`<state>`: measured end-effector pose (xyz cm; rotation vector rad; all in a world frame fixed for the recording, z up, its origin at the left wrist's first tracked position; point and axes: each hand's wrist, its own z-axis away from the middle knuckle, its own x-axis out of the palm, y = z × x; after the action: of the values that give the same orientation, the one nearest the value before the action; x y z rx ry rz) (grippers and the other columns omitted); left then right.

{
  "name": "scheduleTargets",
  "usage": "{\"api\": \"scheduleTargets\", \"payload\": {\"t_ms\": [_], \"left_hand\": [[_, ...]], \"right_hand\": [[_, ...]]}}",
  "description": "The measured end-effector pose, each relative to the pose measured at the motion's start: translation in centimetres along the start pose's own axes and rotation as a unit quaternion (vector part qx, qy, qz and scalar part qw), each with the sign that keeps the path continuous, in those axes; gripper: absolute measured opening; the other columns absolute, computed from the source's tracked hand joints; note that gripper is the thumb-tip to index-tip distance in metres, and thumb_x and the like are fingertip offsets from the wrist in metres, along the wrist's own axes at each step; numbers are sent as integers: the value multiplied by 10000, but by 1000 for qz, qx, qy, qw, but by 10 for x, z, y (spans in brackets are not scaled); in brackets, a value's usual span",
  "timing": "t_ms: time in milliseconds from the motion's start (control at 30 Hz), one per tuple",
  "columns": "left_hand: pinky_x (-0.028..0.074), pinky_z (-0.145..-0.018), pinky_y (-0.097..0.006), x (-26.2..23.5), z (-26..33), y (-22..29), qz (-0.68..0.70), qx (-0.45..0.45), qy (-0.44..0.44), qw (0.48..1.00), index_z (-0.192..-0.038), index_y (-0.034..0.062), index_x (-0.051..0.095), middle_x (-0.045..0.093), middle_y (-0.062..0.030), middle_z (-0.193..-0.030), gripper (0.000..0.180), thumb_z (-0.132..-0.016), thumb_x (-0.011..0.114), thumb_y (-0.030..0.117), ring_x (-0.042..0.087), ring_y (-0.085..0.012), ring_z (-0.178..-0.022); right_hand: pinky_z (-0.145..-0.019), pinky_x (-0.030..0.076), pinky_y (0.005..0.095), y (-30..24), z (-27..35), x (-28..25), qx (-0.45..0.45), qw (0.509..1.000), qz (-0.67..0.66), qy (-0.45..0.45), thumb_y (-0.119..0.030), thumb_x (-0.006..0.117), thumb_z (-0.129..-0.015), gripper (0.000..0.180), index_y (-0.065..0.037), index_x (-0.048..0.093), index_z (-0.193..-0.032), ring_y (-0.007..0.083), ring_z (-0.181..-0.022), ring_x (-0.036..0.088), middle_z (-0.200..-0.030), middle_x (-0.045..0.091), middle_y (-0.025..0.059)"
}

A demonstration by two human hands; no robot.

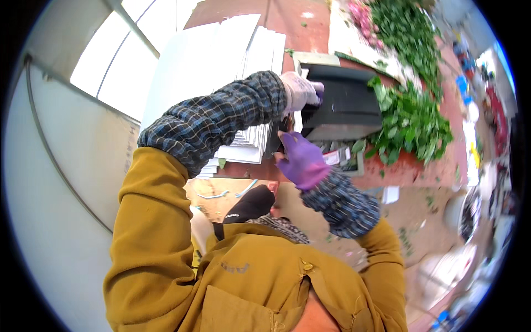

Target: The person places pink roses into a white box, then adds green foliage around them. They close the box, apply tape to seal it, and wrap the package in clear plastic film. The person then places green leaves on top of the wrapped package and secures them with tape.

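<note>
My left hand (301,92), in a white and purple glove, is over the left end of a dark grey open-topped box (343,99). Its fingers curl down, and what they hold, if anything, is hidden. Nearer to me, my right hand (303,162), in a purple glove with bare fingertips, is at the box's near left corner. Thumb and forefinger bend toward a narrow dark piece (273,139), too unclear to name. Left of both hands lies a thick stack of white sheets (207,61), partly behind my left sleeve. Leafy green stems (412,123) rest against the box's right end.
The reddish table (298,27) carries more greenery (406,39) and pink flowers (365,22) at the far right. A tray with small items (345,155) lies by my right wrist. A pale panel (61,155) stands at left. Leaf scraps and a white bucket (456,213) are on the floor.
</note>
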<state>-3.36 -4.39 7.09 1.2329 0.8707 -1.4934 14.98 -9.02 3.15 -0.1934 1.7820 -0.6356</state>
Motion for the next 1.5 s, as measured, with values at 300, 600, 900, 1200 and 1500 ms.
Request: {"api": "scheduleTargets", "payload": {"t_ms": [300, 600, 900, 1200, 1500], "left_hand": [[514, -823, -371, -11, -22, -22, -91, 22, -77, 993, -1223, 240, 553, 578, -36, -1166, 378, -856, 536, 150, 614, -271, -1002], [348, -1000, -482, -13, -51, -46, -211, 302, 39, 929, -1023, 259, 628, 527, -3, -1182, 295, -738, 685, 208, 485, -218, -1176], [333, -987, -537, -17, -47, -62, -18, 261, 13, 965, -1065, 192, 618, 617, -75, -1085, 264, -806, 633, 236, 560, -266, -1102], [461, -835, -326, -12, -73, -76, 75, 273, -52, 958, -1036, 128, 640, 662, -78, -957, 246, -796, 621, 177, 622, -240, -952], [489, -748, -285, 3, -136, -80, 140, 421, -93, 891, -972, 81, 691, 644, -67, -1000, 253, -755, 598, -9, 617, -192, -881]], "right_hand": [[-934, 462, 380, -9, -36, 94, 400, 916, -30, -4, -392, 771, -657, 865, 44, 403, -1307, 336, -1118, 554, -1210, 533, 245], [-713, 585, 388, -56, 11, 105, 359, 629, -624, 294, 47, 465, -630, 525, 26, 498, -1153, 273, -813, 643, -949, 593, 155], [-628, 573, 341, -58, -66, 111, 412, 606, -502, 460, 9, 537, -725, 124, 26, 525, -847, 175, -599, 566, -717, 514, 69], [-437, 484, 325, -59, -103, 104, 568, 555, -376, 477, -156, 640, -812, 247, -26, 496, -964, 188, -491, 522, -666, 518, 84], [-532, 506, 322, -73, -106, 130, 410, 584, -510, 480, -134, 641, -791, 310, 15, 486, -1015, 184, -639, 589, -747, 557, 97]]}}
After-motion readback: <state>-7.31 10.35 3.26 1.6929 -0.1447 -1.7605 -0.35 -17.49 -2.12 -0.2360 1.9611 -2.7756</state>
